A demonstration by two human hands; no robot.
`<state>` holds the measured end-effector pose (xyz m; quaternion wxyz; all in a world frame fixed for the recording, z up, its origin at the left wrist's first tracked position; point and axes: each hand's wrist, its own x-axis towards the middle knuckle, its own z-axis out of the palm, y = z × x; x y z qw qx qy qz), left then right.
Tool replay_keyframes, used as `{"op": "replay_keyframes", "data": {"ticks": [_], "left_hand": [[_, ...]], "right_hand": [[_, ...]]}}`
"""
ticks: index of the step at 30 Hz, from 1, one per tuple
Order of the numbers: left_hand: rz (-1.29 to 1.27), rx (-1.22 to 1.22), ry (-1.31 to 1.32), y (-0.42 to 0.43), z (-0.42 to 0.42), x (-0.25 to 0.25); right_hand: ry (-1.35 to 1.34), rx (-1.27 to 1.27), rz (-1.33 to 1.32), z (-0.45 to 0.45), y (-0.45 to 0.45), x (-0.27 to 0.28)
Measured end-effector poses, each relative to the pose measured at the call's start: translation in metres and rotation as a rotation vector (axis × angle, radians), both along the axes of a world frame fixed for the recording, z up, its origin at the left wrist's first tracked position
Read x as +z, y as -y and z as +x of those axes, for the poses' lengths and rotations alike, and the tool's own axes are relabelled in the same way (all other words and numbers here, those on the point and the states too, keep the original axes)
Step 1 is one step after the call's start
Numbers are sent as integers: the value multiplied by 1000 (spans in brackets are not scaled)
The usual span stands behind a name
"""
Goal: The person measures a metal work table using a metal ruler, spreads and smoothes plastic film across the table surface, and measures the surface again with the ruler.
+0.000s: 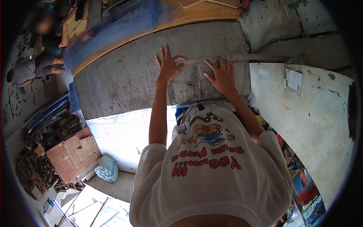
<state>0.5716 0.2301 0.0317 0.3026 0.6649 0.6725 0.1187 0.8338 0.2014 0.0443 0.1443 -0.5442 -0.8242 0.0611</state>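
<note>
A long, thin metal ruler point(242, 57) lies across the dark, scratched tabletop point(124, 72), and its right end reaches past the table's edge. At the ruler's left end is my left hand point(170, 67), thumb and index finger curled together on it while the other fingers spread over the board. My right hand point(223, 75) rests farther along, fingers apart and tips touching the ruler near its lower edge. Any markings on the ruler are too faint to read.
Beyond the tabletop runs a blue-stained wooden surface point(151, 19). Two people are at the far left, one in a grey shirt point(26, 72). Scrap wood point(32, 170), a brown board point(73, 155) and a plastic bag point(107, 168) sit lower left. A wall point(302, 98) stands on the right.
</note>
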Motion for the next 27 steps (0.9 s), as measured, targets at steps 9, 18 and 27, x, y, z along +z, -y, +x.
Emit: {"op": "replay_keyframes", "data": {"ticks": [9, 18, 27], "left_hand": [[-14, -7, -29, -1, 0, -1], [-14, -5, 3, -1, -1, -3], [12, -15, -8, 0, -3, -8]], "right_hand": [[12, -34, -27, 5, 4, -6], [29, -88, 30, 8, 5, -12], [-12, -24, 19, 19, 2, -9]]}}
